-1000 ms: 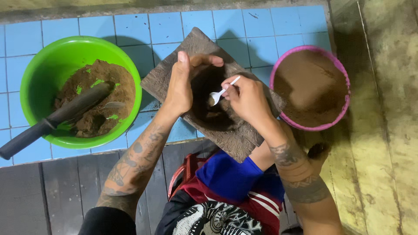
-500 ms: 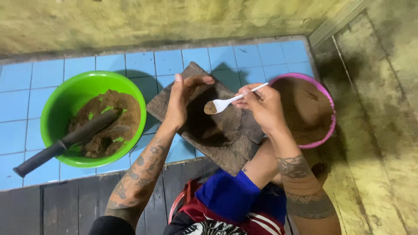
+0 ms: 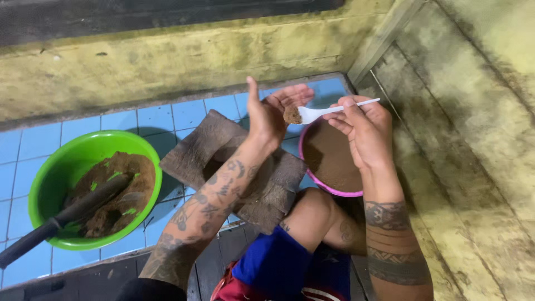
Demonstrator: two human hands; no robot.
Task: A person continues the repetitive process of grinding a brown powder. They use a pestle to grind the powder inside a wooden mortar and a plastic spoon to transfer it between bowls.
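My right hand (image 3: 365, 129) holds a white plastic spoon (image 3: 334, 109) by its handle. The spoon's bowl carries a lump of brown paste (image 3: 292, 115). My left hand (image 3: 274, 114) is raised with the palm open and fingers spread, right under the lump and touching it. Both hands hover above the pink bowl (image 3: 305, 167), which is filled with smooth brown paste. Below my left forearm lies a dark wooden slab (image 3: 192, 153) with a hollow in its middle, partly hidden by the arm.
A green bowl (image 3: 61, 161) at the left holds a coarse brown mix with green bits and a black-handled tool (image 3: 53, 226). All stand on blue floor tiles (image 3: 156, 120). A stained yellow wall (image 3: 167, 56) runs behind and along the right. My knee (image 3: 312, 214) is below the pink bowl.
Both hands have lifted off the wooden slab and moved right, over the pink bowl. The spoon now brings a lump of paste onto my open left palm. The view has tilted up.
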